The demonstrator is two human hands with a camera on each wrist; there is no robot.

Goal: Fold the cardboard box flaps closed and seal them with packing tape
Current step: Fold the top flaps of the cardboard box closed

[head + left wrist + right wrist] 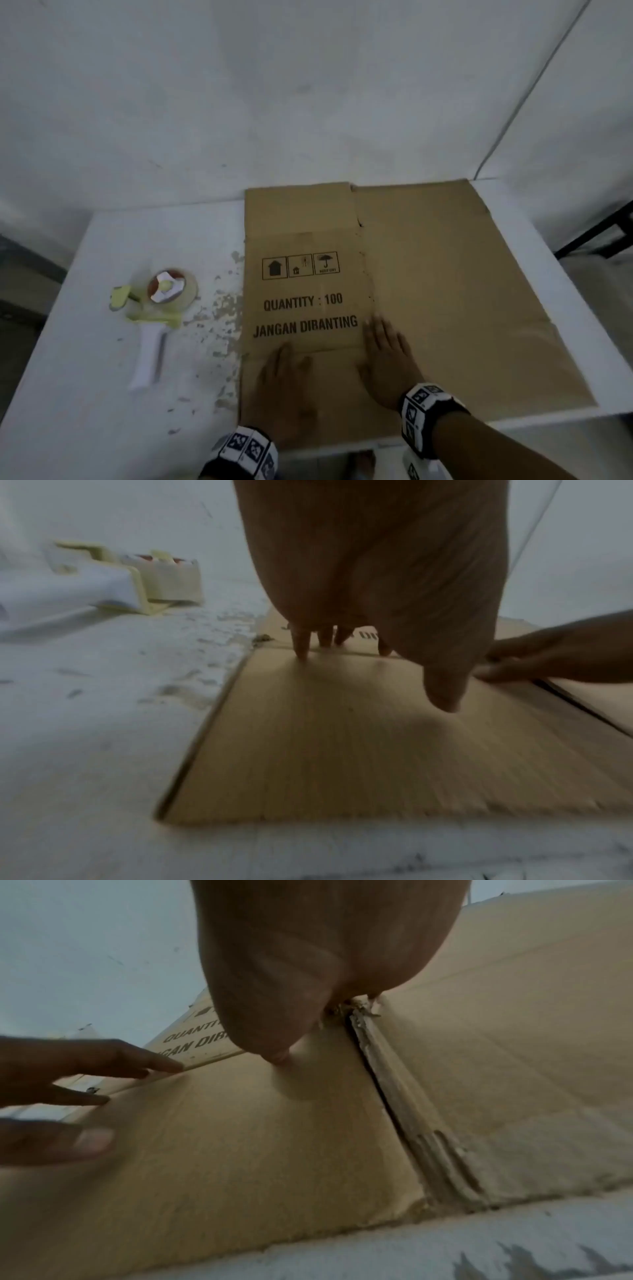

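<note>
A brown cardboard box (428, 274) lies flattened on the white table, printed "QUANTITY : 100" and "JANGAN DIBANTING" on its left panel. My left hand (284, 373) lies flat on the near left flap (325, 750), fingers straight. My right hand (383, 363) rests flat beside it, fingers reaching up to the printed panel along the seam (411, 1123) between the flaps. A tape dispenser (154, 308) with a yellow-green frame, a roll of clear tape and a white handle lies on the table left of the box, seen also in the left wrist view (137, 582).
The white table (85, 394) has chipped paint patches between the dispenser and the box. White walls stand behind and to the right. The box's near edge reaches the table's front edge. A dark frame (599, 236) shows past the table's right side.
</note>
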